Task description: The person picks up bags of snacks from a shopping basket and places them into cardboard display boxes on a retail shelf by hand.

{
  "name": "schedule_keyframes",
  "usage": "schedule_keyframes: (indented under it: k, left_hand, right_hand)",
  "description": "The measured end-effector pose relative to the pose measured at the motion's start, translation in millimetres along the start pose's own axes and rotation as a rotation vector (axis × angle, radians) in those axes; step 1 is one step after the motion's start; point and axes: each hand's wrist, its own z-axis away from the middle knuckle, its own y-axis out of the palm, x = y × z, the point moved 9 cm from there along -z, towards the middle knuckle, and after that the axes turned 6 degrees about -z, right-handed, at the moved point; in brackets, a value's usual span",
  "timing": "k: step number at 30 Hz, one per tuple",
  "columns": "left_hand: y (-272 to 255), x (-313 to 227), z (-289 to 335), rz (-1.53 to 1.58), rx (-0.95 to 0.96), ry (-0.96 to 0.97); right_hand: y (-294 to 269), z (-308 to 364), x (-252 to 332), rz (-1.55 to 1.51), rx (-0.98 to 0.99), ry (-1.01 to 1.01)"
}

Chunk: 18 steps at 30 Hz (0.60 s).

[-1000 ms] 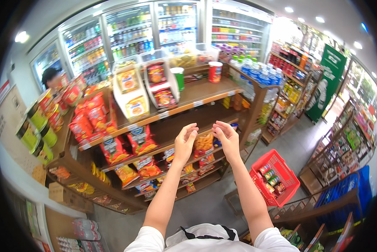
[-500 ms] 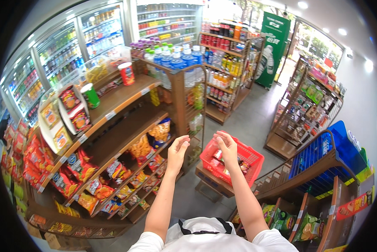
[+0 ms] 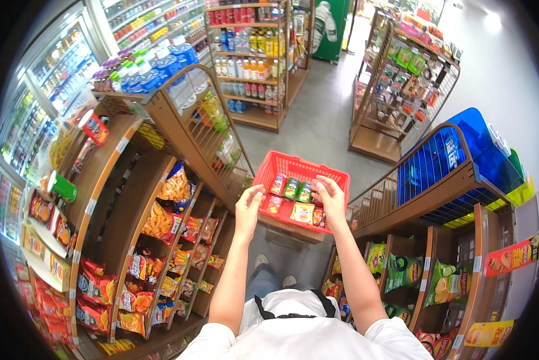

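Note:
A red plastic basket point(image 3: 308, 167) sits in front of me on a low brown stand point(image 3: 284, 228). Inside it are a red canister point(image 3: 278, 184), two green canisters point(image 3: 291, 189), a yellow snack packet point(image 3: 302, 213) and small red packets point(image 3: 318, 218). By the basket's left side hovers my left hand point(image 3: 248, 207), its fingers loosely curved and apart, holding nothing. Over the basket's right side is my right hand point(image 3: 329, 197), open and empty, near the right-hand green canister. Whether either hand touches the basket I cannot tell.
At left runs a shelf rack point(image 3: 125, 180) of snack bags, with a green canister point(image 3: 62, 186) and bottled water point(image 3: 155, 69) on top. A right-hand rack point(image 3: 437, 210) holds chip bags and blue bins point(image 3: 443, 150). Drink shelves point(image 3: 248, 66) and another rack point(image 3: 401, 84) stand farther off.
My view has tipped down and turned, bringing the basket to the middle with its contents plainer. Both hands now flank the basket lower in the picture, still empty.

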Motion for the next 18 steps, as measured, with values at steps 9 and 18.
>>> schedule_keyframes:
  k: [9, 18]
  left_hand:
    - [5, 30, -87, -0.082, 0.143, -0.045]
    - [26, 80, -142, -0.129, 0.332, -0.185]
  right_hand:
    - [-20, -30, -39, -0.006, -0.121, 0.053]
    - [-33, -55, -73, 0.012, -0.258, 0.088]
